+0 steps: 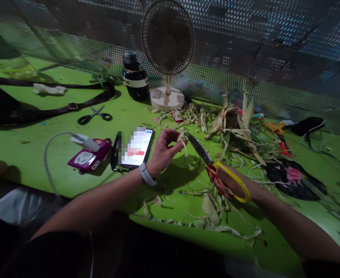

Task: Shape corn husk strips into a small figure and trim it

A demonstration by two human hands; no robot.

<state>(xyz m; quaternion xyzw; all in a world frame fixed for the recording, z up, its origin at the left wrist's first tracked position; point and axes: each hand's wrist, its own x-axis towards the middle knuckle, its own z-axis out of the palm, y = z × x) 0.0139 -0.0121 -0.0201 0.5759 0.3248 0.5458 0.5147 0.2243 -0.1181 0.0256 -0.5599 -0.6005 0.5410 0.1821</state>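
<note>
Between the thumb and fingers of my left hand (165, 150) is a small pale bundle of dried husk strips (182, 138), with a loose end hanging down. My right hand (226, 181) grips scissors (200, 148) with one yellow and one red handle loop. Their dark blades point up and left, the tips close to the husk bundle; whether they touch it I cannot tell. Below my hands, husk scraps (210, 208) lie on the green table (170, 185). A larger pile of dried corn husks (230, 123) is beyond my right hand.
Left of my left hand lie a lit phone (137, 148), a purple power bank (90, 156) with a white cable, and black-handled scissors (95, 114). A fan (167, 96) and a dark bottle (135, 79) stand at the back. A black flat piece (279, 181) is at right.
</note>
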